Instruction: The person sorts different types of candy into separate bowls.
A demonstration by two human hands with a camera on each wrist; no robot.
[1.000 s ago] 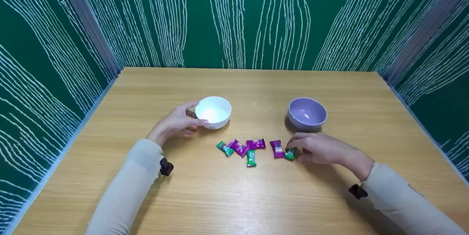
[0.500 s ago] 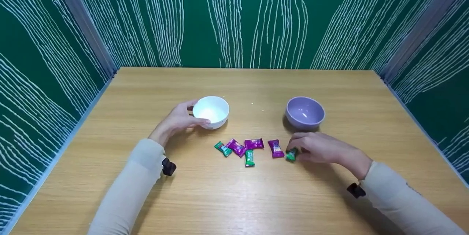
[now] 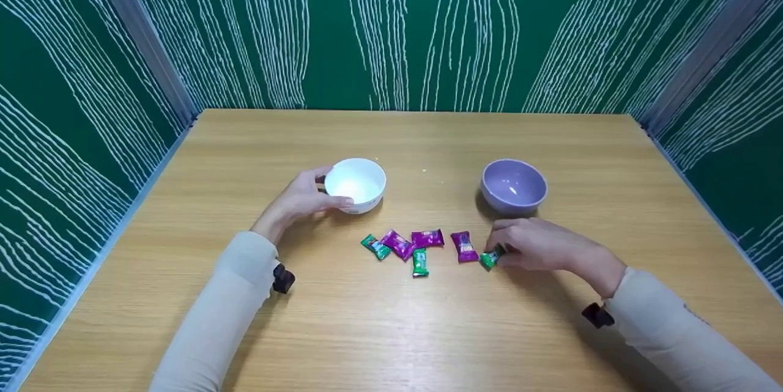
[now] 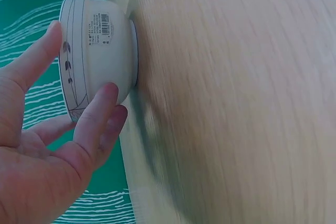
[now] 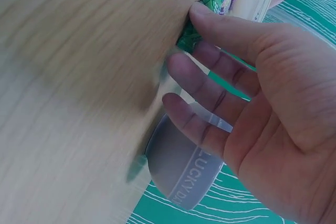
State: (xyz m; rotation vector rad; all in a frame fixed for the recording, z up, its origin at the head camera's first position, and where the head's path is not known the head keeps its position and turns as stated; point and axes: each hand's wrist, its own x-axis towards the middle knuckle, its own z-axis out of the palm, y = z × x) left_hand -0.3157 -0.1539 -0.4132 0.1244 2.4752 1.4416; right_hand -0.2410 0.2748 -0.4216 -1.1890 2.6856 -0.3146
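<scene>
My left hand [image 3: 304, 197] holds the white bowl [image 3: 361, 179] by its left side, thumb at the near wall and fingers round the back. The left wrist view shows a barcode label and a leaf pattern on that bowl [image 4: 107, 45]. My right hand [image 3: 535, 245] pinches a small green-wrapped candy [image 3: 489, 258] between thumb and fingertips, low over the table. In the right wrist view this green candy [image 5: 188, 39] shows past the thumb, partly hidden. Just left of it lies a purple-wrapped candy [image 3: 464, 247]. Behind the right hand stands a purple bowl [image 3: 514, 187].
Between the hands, green candies [image 3: 420, 263] and purple candies [image 3: 427, 238] lie in a loose cluster on the wooden table [image 3: 367, 331]. White crumbs dot the table between the bowls. Green walls with white lines [image 3: 333, 31] enclose the table's back and sides.
The green candy at my right fingertips has turned and shifted slightly away from the purple candy beside it. My left hand stays at the white bowl.
</scene>
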